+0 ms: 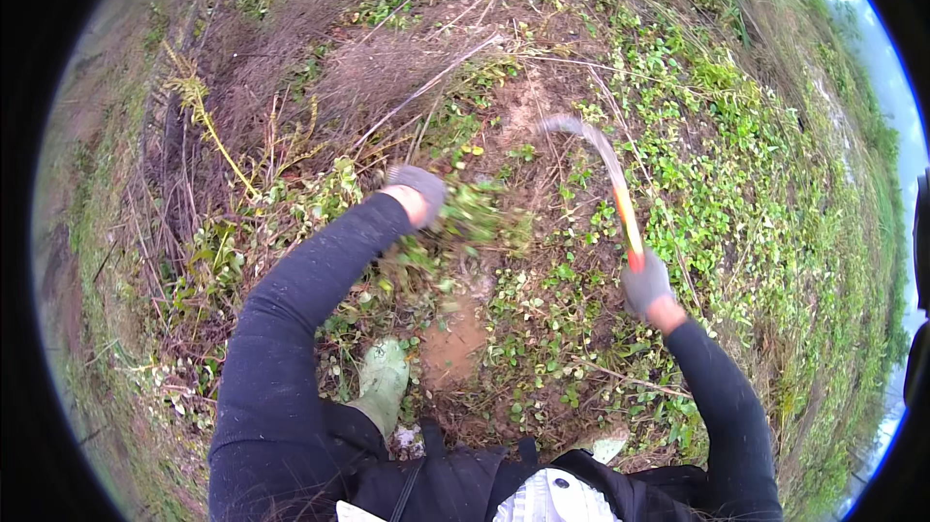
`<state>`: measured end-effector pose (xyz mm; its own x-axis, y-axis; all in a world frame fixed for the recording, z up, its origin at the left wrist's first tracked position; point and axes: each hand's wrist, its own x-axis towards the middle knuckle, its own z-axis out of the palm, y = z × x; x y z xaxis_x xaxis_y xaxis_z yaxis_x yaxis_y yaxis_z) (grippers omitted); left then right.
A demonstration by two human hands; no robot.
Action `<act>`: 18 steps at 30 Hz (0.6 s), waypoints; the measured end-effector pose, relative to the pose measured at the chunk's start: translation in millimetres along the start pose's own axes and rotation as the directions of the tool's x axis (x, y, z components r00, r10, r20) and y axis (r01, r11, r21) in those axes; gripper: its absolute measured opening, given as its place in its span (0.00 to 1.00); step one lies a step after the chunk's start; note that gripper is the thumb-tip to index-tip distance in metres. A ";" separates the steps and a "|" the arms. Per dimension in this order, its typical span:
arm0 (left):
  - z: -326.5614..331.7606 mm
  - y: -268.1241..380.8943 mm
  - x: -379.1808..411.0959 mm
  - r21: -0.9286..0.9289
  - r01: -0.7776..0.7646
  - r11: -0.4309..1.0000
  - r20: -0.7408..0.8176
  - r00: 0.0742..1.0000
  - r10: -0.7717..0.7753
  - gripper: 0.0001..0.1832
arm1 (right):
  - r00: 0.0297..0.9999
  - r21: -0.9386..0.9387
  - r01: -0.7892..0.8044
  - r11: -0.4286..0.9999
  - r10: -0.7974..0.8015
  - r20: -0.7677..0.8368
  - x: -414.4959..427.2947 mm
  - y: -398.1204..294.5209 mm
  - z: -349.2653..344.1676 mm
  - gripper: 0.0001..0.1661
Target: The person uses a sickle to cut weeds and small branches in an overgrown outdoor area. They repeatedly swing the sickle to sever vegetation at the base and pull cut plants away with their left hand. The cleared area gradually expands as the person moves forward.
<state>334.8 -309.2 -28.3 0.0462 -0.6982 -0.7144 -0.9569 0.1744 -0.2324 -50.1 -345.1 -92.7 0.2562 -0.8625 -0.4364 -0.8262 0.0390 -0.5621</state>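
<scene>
My right hand, in a grey glove, grips the red and yellow handle of a sickle. The sickle's curved metal blade points up and bends to the left over low green plants, blurred at its tip. My left hand, also gloved in grey, is at the upper left of a blurred bunch of leafy green stems. Its fingers are mostly hidden, so whether it holds the stems cannot be told. Both arms wear dark sleeves.
A green boot stands at the lower left beside a bare patch of brown soil. Dry brown brush lies at the upper left, with long dry stalks near it. Low leafy plants cover the ground on the right.
</scene>
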 end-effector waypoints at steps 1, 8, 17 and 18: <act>9.1 -21.0 -1.6 -0.004 0.108 0.994 -0.013 0.994 -0.108 0.13 | 0.999 0.078 -0.019 0.997 0.016 0.041 25.4 -40.5 -3.5 0.14; 2.1 -23.8 -7.7 -0.058 0.307 0.950 0.081 0.950 -0.302 0.12 | 0.968 -0.084 0.100 0.991 -0.078 0.239 73.6 -135.6 47.4 0.10; -39.8 36.8 30.0 0.254 0.335 0.907 -0.343 0.909 -0.239 0.45 | 0.973 -0.022 0.027 0.999 -0.021 0.229 19.3 -78.9 30.1 0.15; -46.1 29.0 41.2 0.056 0.362 0.931 -0.217 0.914 -0.342 0.48 | 0.975 -0.018 0.045 0.999 -0.040 0.219 22.8 -76.5 24.8 0.14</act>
<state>295.8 -365.0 -34.1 0.3074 -0.8485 -0.4308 -0.8576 -0.0509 -0.5118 31.4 -355.3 -77.0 0.3925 -0.7317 -0.5573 -0.8228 -0.0086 -0.5682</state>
